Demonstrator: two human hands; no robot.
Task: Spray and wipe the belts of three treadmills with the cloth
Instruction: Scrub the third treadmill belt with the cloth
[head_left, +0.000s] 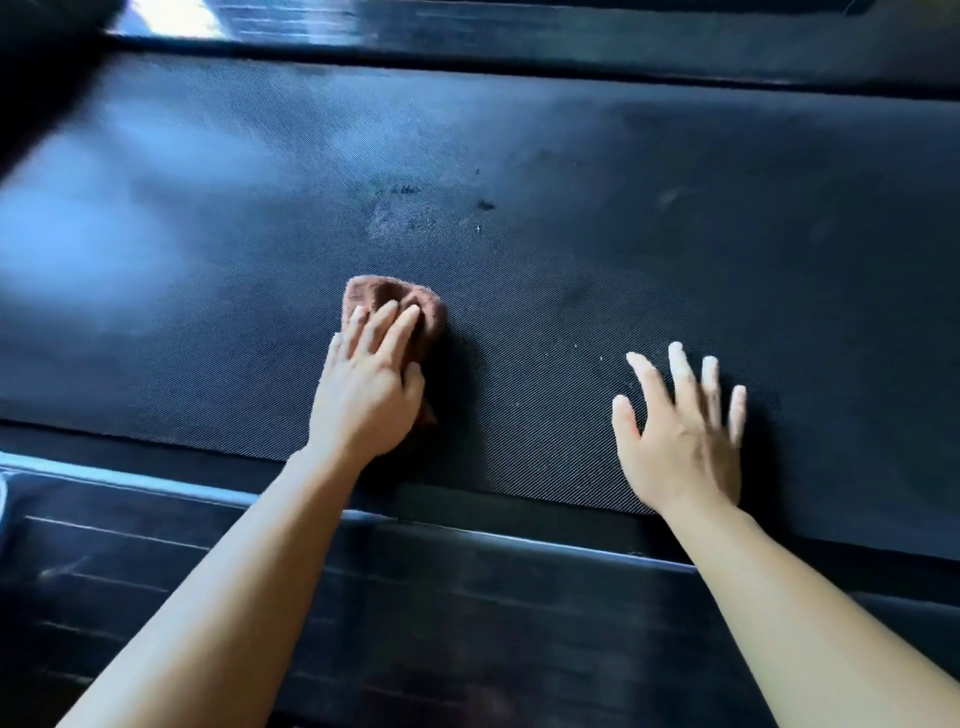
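Observation:
A black textured treadmill belt (597, 249) runs across the whole view. A brown cloth (423, 306) lies bunched on the belt's near half, left of centre. My left hand (371, 384) presses down on the cloth, fingers laid over it, with the cloth poking out past the fingertips. My right hand (680, 431) rests flat on the bare belt to the right, fingers spread, holding nothing. A wet, darker patch with small specks (405, 213) shows on the belt beyond the cloth. No spray bottle is in view.
The near side rail (519, 571) of the treadmill, black with ribbed lines, crosses under both forearms. The far side rail (519, 36) runs along the top. A dark blurred shape (41, 67) fills the upper left corner.

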